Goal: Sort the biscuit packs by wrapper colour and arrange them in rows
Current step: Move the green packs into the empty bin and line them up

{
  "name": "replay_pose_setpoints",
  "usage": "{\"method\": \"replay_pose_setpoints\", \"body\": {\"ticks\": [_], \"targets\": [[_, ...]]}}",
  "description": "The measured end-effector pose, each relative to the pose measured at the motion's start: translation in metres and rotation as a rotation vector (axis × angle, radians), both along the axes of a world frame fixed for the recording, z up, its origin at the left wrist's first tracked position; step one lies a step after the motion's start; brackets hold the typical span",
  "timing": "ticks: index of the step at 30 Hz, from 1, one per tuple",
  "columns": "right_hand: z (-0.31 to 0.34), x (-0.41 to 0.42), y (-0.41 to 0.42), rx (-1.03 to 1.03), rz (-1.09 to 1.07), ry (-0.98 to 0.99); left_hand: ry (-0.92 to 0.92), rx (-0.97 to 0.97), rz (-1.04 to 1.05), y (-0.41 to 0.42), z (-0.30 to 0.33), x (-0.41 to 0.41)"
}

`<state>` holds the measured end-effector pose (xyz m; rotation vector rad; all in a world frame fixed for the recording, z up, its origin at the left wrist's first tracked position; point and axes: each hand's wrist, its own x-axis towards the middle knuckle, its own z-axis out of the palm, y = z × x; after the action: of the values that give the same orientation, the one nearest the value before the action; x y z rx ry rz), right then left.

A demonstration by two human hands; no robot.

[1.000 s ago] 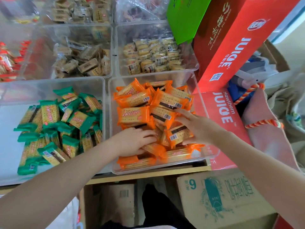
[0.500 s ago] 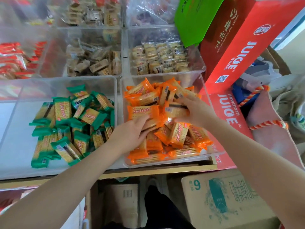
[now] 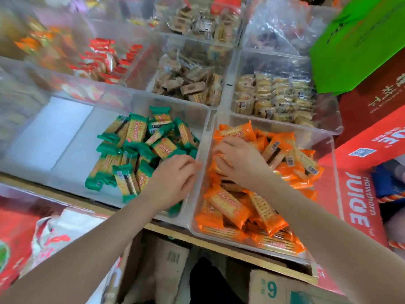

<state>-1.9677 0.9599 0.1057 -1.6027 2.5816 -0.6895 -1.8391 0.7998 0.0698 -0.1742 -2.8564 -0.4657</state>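
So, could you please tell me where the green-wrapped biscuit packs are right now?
In the head view, the green-wrapped biscuit packs lie heaped in the clear bin left of the orange packs, with the left hand over their right edge.

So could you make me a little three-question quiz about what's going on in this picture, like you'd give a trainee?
1. True or false: the right hand is in the bin of orange packs.
2. Which packs lie under the left hand? A) green B) red C) purple
3. Fill in: the big red box at the right reads "Hawthorn ____".

Key: 1 true; 2 A, the green packs; 3 JUICE.
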Motion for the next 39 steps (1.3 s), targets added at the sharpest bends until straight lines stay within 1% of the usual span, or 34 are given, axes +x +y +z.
{"method": "replay_pose_setpoints", "body": {"ticks": [2, 4, 6, 7, 10, 12, 14, 15, 18, 19, 21, 22, 25, 27, 29, 31, 33, 36, 39], "targets": [[-0.003, 0.003, -0.037, 0.038, 0.061, -0.025, -0.047, 0.007, 0.243, -0.025, -0.005, 0.012], [-0.008, 0.004, -0.073, 0.17, 0.084, -0.083, -0.215, 0.03, 0.445, -0.052, -0.011, 0.024], [-0.016, 0.002, -0.106, 0.383, 0.062, -0.127, -0.418, 0.027, 0.548, -0.078, -0.017, 0.034], [-0.021, 0.002, -0.12, 0.473, 0.044, -0.121, -0.505, -0.005, 0.558, -0.091, -0.019, 0.037], [-0.037, 0.004, -0.149, 0.667, 0.005, -0.037, -0.672, -0.091, 0.475, -0.121, -0.026, 0.041], [-0.046, 0.011, -0.16, 0.703, -0.032, -0.057, -0.685, -0.136, 0.389, -0.132, -0.028, 0.038], [-0.052, 0.023, -0.165, 0.709, -0.094, -0.091, -0.602, -0.185, 0.296, -0.139, -0.028, 0.033], [-0.055, 0.028, -0.165, 0.704, -0.111, -0.08, -0.544, -0.172, 0.257, -0.143, -0.029, 0.03], [-0.061, 0.045, -0.158, 0.672, -0.128, -0.037, -0.441, -0.031, 0.153, -0.159, -0.031, 0.022], [-0.061, 0.05, -0.155, 0.659, -0.122, -0.015, -0.414, -0.012, 0.098, -0.164, -0.033, 0.02], [-0.062, 0.063, -0.152, 0.622, -0.045, 0.023, -0.334, -0.065, -0.042, -0.172, -0.035, 0.016], [-0.062, 0.07, -0.151, 0.598, 0.017, -0.006, -0.3, -0.103, -0.105, -0.175, -0.037, 0.015], [-0.062, 0.082, -0.151, 0.575, 0.145, -0.257, -0.29, -0.153, -0.238, -0.177, -0.038, 0.014], [-0.061, 0.076, -0.15, 0.564, 0.186, -0.355, -0.381, -0.196, -0.288, -0.179, -0.038, 0.015], [-0.06, 0.063, -0.15, 0.474, 0.126, -0.366, -0.463, -0.188, -0.28, -0.183, -0.039, 0.019], [-0.063, 0.048, -0.153, 0.425, -0.004, -0.308, -0.501, -0.187, -0.269, -0.185, -0.036, 0.021], [-0.07, 0.037, -0.162, 0.476, -0.086, -0.23, -0.557, -0.238, -0.264, -0.185, -0.031, 0.022], [-0.075, 0.034, -0.178, 0.544, -0.144, -0.069, -0.607, -0.28, -0.267, -0.185, -0.025, 0.026], [-0.075, 0.039, -0.189, 0.666, -0.143, 0.133, -0.61, -0.239, -0.251, -0.191, -0.025, 0.034]]}}
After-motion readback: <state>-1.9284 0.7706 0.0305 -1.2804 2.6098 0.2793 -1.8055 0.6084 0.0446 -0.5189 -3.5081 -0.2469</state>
